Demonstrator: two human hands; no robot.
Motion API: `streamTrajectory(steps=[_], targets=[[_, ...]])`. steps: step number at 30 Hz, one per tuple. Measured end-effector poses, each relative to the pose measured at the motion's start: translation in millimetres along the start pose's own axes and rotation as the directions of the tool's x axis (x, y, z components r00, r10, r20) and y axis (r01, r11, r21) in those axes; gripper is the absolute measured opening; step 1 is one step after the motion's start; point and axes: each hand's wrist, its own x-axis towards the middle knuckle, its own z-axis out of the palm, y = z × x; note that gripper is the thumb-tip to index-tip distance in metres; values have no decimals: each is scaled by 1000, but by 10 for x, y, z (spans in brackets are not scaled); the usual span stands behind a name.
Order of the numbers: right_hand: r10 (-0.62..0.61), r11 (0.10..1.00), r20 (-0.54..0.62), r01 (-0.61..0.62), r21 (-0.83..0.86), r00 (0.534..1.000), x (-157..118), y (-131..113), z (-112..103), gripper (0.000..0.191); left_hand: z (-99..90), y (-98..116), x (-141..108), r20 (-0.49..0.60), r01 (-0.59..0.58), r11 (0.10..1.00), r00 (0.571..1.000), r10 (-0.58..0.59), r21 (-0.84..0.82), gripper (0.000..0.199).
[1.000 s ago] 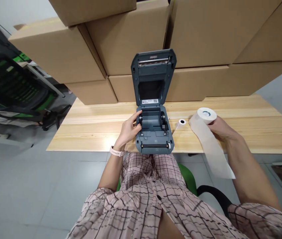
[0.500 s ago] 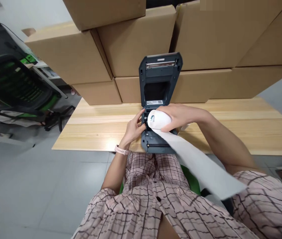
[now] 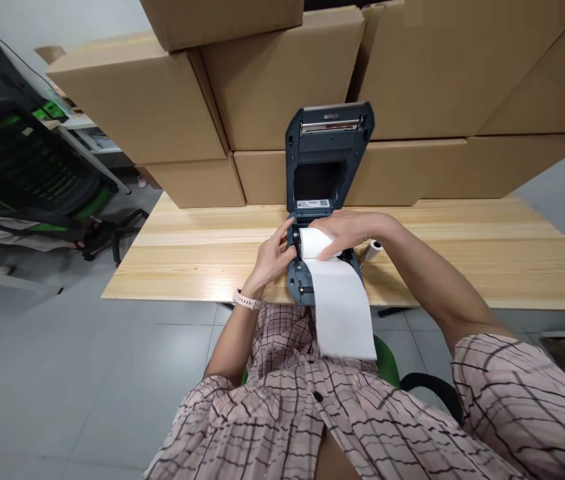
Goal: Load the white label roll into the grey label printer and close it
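A dark grey label printer (image 3: 293,280) stands at the table's front edge with its lid (image 3: 330,157) raised. Inside its bay sits a white paper roll (image 3: 310,244), under my right hand (image 3: 345,233), whose fingers are wrapped over it from the right. From the roll a wide strip of white paper (image 3: 343,310) hangs down over the printer's front toward my lap. My left hand (image 3: 272,257) grips the printer's left side, thumb and fingers beside the roll's left end. Its fingertips partly reach inside, so the exact contact is hidden.
A small white roll (image 3: 375,247) lies on the wooden table (image 3: 182,253), right of the printer. Stacked cardboard boxes (image 3: 282,80) line the back of the table. A black-and-green office chair (image 3: 37,167) stands on the floor at left.
My right hand has turned the roll level and lowered it into the printer's bay. The paper strip has swung from the right to hang straight forward. My left hand stays at the printer's side.
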Motion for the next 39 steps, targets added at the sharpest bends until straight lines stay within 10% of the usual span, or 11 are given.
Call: streamTrajectory(steps=[7,14,20,29,35,39], targets=[[-5,998,-58,9,62,998,20,32,121,66,5,51,-21,-2,26,1000,1000,-26,2,73],[-76,991,-483,122,63,872,-587,-312,754,50,49,85,-76,-45,39,999,998,-38,18,63],[15,999,-576,14,44,817,-835,-720,1197,45,74,75,-84,-69,55,998,996,-53,27,61],[-5,997,-600,48,56,800,-962,-704,1233,37,-1,109,-35,-12,70,996,998,-70,58,63],[-154,982,-500,188,18,852,-957,-729,1251,104,-17,95,-33,-18,58,996,998,-57,74,64],[-189,974,-444,224,27,876,-1086,-662,1272,113,-14,101,-37,-1,47,997,999,-47,54,64]])
